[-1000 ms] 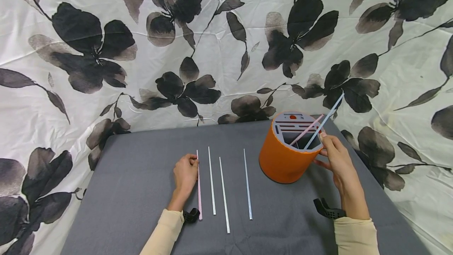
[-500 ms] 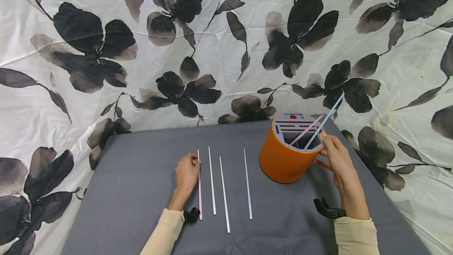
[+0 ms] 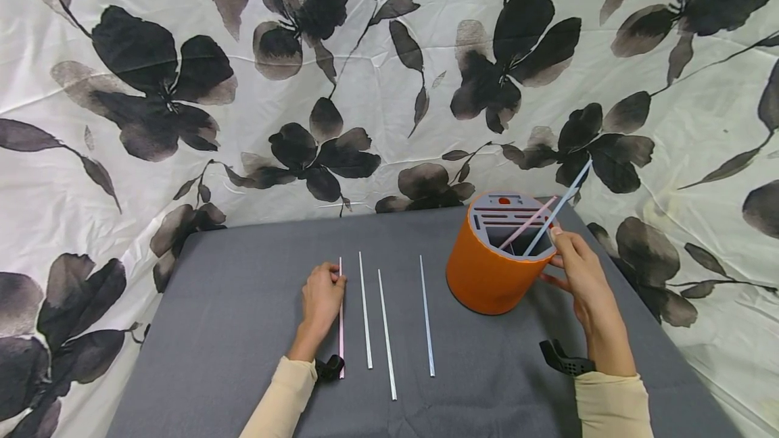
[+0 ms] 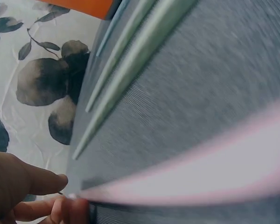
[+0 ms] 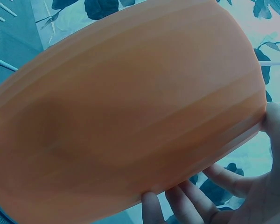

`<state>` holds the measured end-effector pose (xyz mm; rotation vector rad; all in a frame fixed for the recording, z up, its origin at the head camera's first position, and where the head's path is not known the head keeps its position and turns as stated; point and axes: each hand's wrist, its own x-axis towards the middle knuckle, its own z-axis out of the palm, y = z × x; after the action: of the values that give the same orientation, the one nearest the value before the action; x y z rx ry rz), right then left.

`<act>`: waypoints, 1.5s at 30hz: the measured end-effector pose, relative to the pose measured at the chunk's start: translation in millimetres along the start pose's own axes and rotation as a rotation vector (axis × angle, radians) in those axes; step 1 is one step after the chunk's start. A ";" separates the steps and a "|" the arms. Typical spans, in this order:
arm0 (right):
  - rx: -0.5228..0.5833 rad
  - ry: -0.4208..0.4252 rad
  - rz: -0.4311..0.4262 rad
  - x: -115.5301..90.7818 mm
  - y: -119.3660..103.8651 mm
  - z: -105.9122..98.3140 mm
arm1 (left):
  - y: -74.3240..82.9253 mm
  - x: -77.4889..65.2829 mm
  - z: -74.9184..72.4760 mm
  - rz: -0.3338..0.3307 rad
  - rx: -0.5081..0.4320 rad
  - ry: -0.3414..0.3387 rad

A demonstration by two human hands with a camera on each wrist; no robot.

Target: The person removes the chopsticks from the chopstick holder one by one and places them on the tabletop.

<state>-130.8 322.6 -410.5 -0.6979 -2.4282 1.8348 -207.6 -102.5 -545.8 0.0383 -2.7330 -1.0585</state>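
Note:
My left hand [image 3: 322,296] pinches the far end of a pink chopstick [image 3: 341,336] on the grey cloth; in the left wrist view, thumb and fingers meet at its tip. To its right lie two pale green chopsticks [image 3: 365,309] and, farther right, a blue chopstick [image 3: 428,323], all roughly parallel. My right hand [image 3: 584,282] holds an orange cylindrical utensil holder [image 3: 487,279], thumb at the rim and fingers against its side. Inside its larger compartment lean a pink chopstick [image 3: 535,217] and a longer-looking blue chopstick [image 3: 573,186]. Their lower ends are hidden.
The holder's grey top [image 3: 509,203] has several narrow slots and a small hole showing red. Grey cloth [image 3: 237,330] covers the table. Behind and beside it hangs a white curtain [image 3: 414,147] with dark flowers.
My left hand has shifted slightly right along the pink chopstick, whose near end has swung a little left. The right hand and the holder have stayed in place.

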 end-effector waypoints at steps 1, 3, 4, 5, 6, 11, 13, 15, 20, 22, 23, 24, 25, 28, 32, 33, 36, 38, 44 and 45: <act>-0.001 -0.001 0.000 -0.1 0.1 -0.1 | 2.1 0.1 -1.2 -0.001 0.006 -0.004; -0.002 -0.003 -0.002 -0.2 0.2 -0.4 | 7.5 0.5 -4.2 -0.003 0.016 -0.008; -0.002 -0.004 -0.002 -0.2 0.2 -0.6 | 10.6 1.0 -5.6 0.000 0.020 -0.009; -0.003 -0.005 -0.003 -0.2 0.2 -0.7 | 13.9 1.9 -7.0 0.005 0.021 -0.012; -0.003 -0.006 -0.004 -0.2 0.2 -0.8 | 17.6 3.1 -8.4 0.016 0.018 -0.013; -0.004 -0.008 -0.010 -0.6 0.0 -1.1 | 40.7 8.3 -15.6 0.076 -0.066 -0.058; -0.004 -0.007 -0.013 -0.8 0.0 -1.1 | 51.3 9.8 -18.6 0.096 -0.120 -0.091; -0.004 -0.004 -0.015 -1.1 -0.1 -1.0 | 62.3 10.8 -22.1 0.119 -0.176 -0.125; -0.002 -0.002 -0.007 -1.5 0.1 -0.6 | 90.1 11.5 -31.1 0.176 -0.337 -0.233; -0.003 -0.001 -0.004 -1.3 0.2 -0.4 | 101.4 11.7 -34.5 0.208 -0.405 -0.276; -0.003 0.000 -0.002 -1.2 0.3 -0.4 | 107.1 12.0 -36.2 0.223 -0.433 -0.299; -0.004 0.000 -0.001 -0.9 0.3 -0.3 | 112.9 12.2 -37.8 0.242 -0.457 -0.317; -0.004 0.000 -0.001 -0.8 0.4 -0.1 | 118.8 12.5 -39.2 0.263 -0.483 -0.334; -0.005 0.000 0.002 -0.2 0.4 0.4 | 135.6 13.4 -41.0 0.313 -0.535 -0.371; -0.001 0.001 0.006 0.4 0.6 0.7 | 157.6 13.3 -42.6 0.368 -0.598 -0.415; 0.001 0.000 0.008 0.5 0.5 0.6 | 163.1 13.2 -43.1 0.381 -0.617 -0.433; 0.000 0.003 0.006 0.8 -0.1 0.2 | 179.0 13.2 -43.9 0.418 -0.667 -0.482; -0.003 0.003 0.003 1.0 -0.6 0.1 | 189.0 12.5 -44.6 0.442 -0.687 -0.505; -0.010 0.005 0.007 0.8 -1.6 1.0 | 215.3 10.4 -44.3 0.514 -0.715 -0.548; -0.007 0.004 0.011 0.5 -1.3 1.1 | 219.1 9.9 -44.1 0.523 -0.718 -0.557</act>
<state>-132.0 321.5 -409.7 -0.7170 -2.4348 1.8273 -197.0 29.9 -365.7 -1.1513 -2.3248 -1.9820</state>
